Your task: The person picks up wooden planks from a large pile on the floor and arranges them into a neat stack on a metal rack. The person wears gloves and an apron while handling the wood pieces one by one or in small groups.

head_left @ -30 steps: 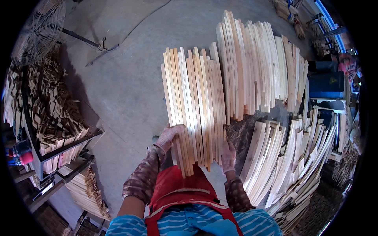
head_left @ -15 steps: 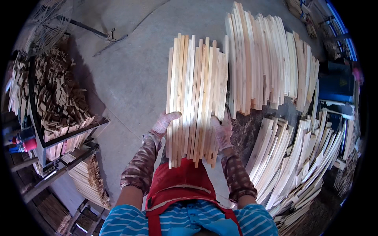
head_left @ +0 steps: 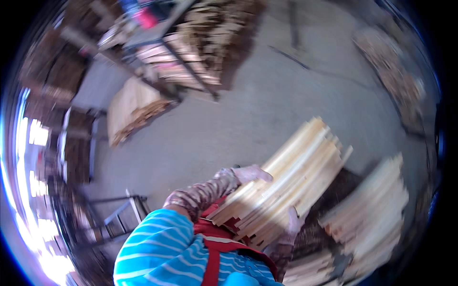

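Note:
A wide bundle of pale wooden strips (head_left: 291, 178) lies side by side across the front of my body, tilted from lower left to upper right. My left hand (head_left: 254, 174), in a light work glove, grips its left edge with the thumb over the top. On the opposite edge my gloved right hand (head_left: 293, 222) holds it the same way, fingers mostly hidden beneath. The near ends of the strips rest close against my red apron (head_left: 217, 226). Motion blurs the whole picture.
More wooden strips (head_left: 372, 214) lie on the floor at the right. A metal-framed rack (head_left: 191, 66) full of short wood pieces stands at the far left-centre, with a stack of boards (head_left: 136, 107) beside it. A metal frame (head_left: 125, 214) is at the lower left.
My view and body have turned left, so the rack has swung toward the top centre and the floor piles toward the lower right. Both hands still hold the bundle, now slanted.

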Action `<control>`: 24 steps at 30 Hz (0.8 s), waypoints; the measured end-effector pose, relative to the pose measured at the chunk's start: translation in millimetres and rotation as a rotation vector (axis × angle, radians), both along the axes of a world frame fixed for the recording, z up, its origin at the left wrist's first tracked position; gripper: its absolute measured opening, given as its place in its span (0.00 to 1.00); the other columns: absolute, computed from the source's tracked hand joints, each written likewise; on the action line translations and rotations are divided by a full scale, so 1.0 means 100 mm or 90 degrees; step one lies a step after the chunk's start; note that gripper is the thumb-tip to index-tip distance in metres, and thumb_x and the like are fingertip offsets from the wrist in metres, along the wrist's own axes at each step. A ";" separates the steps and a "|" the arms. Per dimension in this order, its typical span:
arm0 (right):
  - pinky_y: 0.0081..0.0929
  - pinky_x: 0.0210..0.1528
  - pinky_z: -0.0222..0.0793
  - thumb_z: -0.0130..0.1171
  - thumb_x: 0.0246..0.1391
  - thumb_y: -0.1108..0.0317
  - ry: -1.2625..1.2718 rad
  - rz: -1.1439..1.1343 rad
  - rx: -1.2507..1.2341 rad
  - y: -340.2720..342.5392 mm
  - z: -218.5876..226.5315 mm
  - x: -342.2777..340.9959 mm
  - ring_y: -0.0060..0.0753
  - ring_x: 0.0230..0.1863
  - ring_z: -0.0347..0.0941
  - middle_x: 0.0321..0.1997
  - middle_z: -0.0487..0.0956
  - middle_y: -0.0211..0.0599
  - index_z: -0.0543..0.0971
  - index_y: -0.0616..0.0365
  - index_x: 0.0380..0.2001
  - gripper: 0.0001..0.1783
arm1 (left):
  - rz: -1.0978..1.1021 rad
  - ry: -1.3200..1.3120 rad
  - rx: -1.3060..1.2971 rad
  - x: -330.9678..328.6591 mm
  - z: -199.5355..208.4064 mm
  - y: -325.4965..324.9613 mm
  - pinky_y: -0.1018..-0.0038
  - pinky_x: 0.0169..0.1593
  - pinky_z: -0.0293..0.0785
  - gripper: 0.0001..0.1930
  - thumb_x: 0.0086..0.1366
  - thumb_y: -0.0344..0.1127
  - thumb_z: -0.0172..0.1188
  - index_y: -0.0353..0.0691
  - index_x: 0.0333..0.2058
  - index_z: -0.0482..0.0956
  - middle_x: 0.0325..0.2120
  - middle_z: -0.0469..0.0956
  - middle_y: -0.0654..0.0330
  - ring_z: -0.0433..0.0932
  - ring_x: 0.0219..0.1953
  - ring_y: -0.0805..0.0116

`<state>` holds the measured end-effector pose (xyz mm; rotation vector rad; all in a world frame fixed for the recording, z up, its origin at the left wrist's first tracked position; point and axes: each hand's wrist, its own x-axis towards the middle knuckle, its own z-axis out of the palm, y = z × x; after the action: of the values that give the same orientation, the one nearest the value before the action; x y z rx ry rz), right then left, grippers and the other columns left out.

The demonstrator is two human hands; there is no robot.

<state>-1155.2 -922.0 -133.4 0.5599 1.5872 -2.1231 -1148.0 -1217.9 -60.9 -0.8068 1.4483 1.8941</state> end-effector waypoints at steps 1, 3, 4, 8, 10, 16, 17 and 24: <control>0.40 0.69 0.62 0.70 0.44 0.74 -0.034 0.063 0.098 -0.08 0.11 -0.08 0.43 0.69 0.61 0.72 0.63 0.50 0.50 0.59 0.76 0.58 | 0.068 0.051 0.037 0.12 -0.02 -0.03 0.65 0.57 0.75 0.39 0.53 0.48 0.71 0.34 0.61 0.75 0.50 0.82 0.54 0.80 0.50 0.62; 0.39 0.69 0.63 0.71 0.46 0.74 0.131 0.175 0.146 -0.08 0.00 -0.10 0.42 0.68 0.63 0.72 0.63 0.48 0.51 0.58 0.76 0.57 | 0.176 0.097 0.121 0.40 -0.01 -0.08 0.65 0.58 0.75 0.41 0.53 0.47 0.71 0.33 0.64 0.71 0.52 0.80 0.53 0.80 0.51 0.61; 0.39 0.69 0.63 0.72 0.47 0.73 0.130 0.217 0.150 -0.13 -0.03 -0.10 0.42 0.67 0.64 0.72 0.64 0.47 0.52 0.57 0.76 0.56 | 0.206 0.095 0.109 0.59 -0.01 -0.12 0.65 0.58 0.75 0.42 0.53 0.47 0.71 0.33 0.64 0.71 0.53 0.80 0.52 0.79 0.52 0.61; 0.43 0.68 0.65 0.74 0.48 0.71 0.082 0.304 0.134 -0.67 0.63 0.05 0.40 0.64 0.68 0.69 0.68 0.44 0.56 0.52 0.75 0.53 | 0.298 0.108 0.109 1.30 0.39 -0.38 0.65 0.59 0.74 0.42 0.53 0.47 0.71 0.32 0.64 0.70 0.54 0.78 0.51 0.79 0.54 0.61; 0.48 0.66 0.67 0.73 0.48 0.73 -0.028 0.270 -0.057 -1.06 0.28 0.07 0.38 0.63 0.70 0.66 0.71 0.43 0.58 0.48 0.74 0.52 | 0.362 0.136 0.102 1.75 0.54 -0.68 0.66 0.59 0.74 0.41 0.56 0.47 0.69 0.32 0.65 0.69 0.55 0.78 0.52 0.79 0.53 0.62; 0.41 0.63 0.73 0.76 0.43 0.76 0.086 0.552 0.047 -2.89 0.75 1.11 0.39 0.62 0.72 0.61 0.76 0.48 0.57 0.55 0.74 0.57 | 0.554 0.094 -0.010 3.35 0.27 -1.72 0.74 0.47 0.72 0.32 0.60 0.46 0.68 0.37 0.61 0.75 0.45 0.81 0.63 0.76 0.43 0.74; 0.39 0.63 0.72 0.77 0.42 0.74 0.164 0.593 0.092 -3.30 0.79 1.28 0.39 0.62 0.72 0.62 0.75 0.48 0.56 0.58 0.74 0.58 | 0.535 0.080 -0.093 3.60 0.28 -1.99 0.77 0.39 0.69 0.28 0.60 0.46 0.69 0.42 0.57 0.78 0.39 0.80 0.68 0.72 0.36 0.78; 0.34 0.61 0.74 0.75 0.43 0.77 0.114 0.856 0.035 -5.61 1.28 2.77 0.39 0.60 0.75 0.63 0.76 0.48 0.51 0.64 0.75 0.59 | 0.833 0.082 -0.108 5.40 0.67 -3.15 0.74 0.49 0.76 0.27 0.61 0.44 0.66 0.36 0.55 0.77 0.43 0.81 0.63 0.79 0.41 0.74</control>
<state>-878.4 -1483.3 -5.8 -0.5969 1.4152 -1.0807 -607.5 -1533.2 6.5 -2.0883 1.2091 2.7341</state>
